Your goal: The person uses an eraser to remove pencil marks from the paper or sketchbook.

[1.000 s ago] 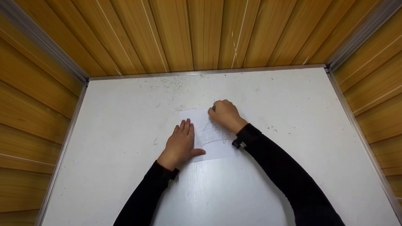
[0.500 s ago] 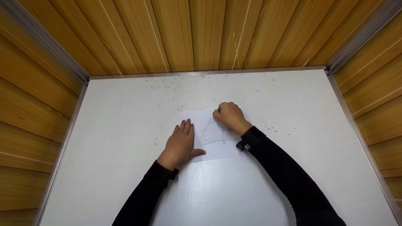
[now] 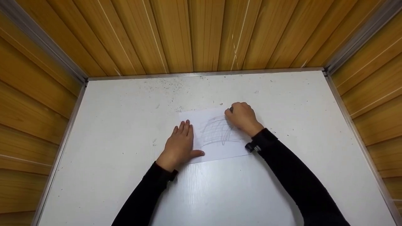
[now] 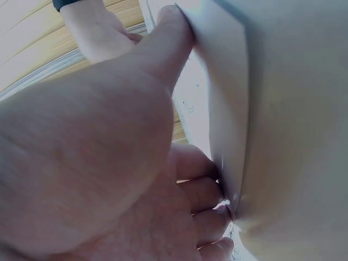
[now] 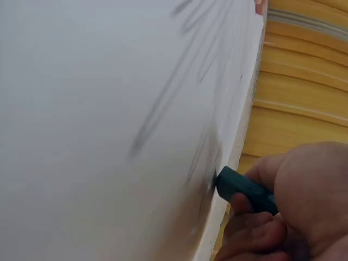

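A white sheet of paper (image 3: 216, 152) with grey curved and crossing lines lies on the table. My left hand (image 3: 179, 142) rests flat on its left part, fingers straight and thumb spread to the right. In the left wrist view, the left hand's fingertips (image 4: 217, 217) touch the surface at the paper's edge. My right hand (image 3: 242, 117) is over the upper right of the sheet, its fingers curled. It grips a short teal block-like stick (image 5: 247, 191), whose flat end meets the marked paper. The exact kind of this stick cannot be told; its rear end is hidden in the palm.
The white table (image 3: 110, 125) carries dark crumbs (image 3: 171, 84) near the back, with a few more specks elsewhere. Wood-look panels (image 3: 204, 34) wall in the back and both sides, edged by metal rails.
The right hand has moved rightward along the upper part of the paper with the teal stick, uncovering more of the grey lines. The left hand stays in place.
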